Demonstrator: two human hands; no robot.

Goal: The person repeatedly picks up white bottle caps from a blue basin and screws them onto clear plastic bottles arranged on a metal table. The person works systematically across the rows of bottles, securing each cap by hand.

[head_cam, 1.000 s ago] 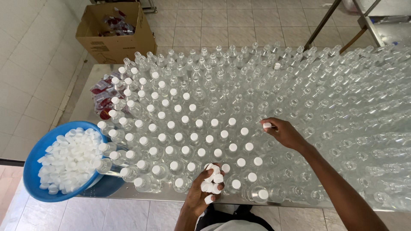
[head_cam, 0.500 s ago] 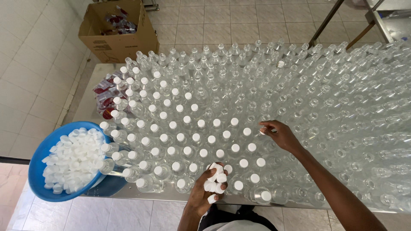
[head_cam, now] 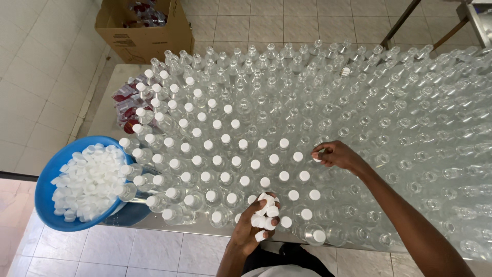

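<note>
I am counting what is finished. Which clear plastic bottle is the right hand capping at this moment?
The right hand presses a white cap onto the clear plastic bottle just right of the capped block; bottles beyond stand open.

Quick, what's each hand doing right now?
Left hand: closed around a bunch of white caps.
Right hand: fingertips pinching one white cap onto a clear bottle.

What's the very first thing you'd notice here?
The huge crowd of clear bottles covering the whole table, those at the near left already wearing white caps. Next, the blue bowl heaped with white caps at the left edge. The left hand clutches a bunch of caps; the right hand sets one on a bottle.
</note>
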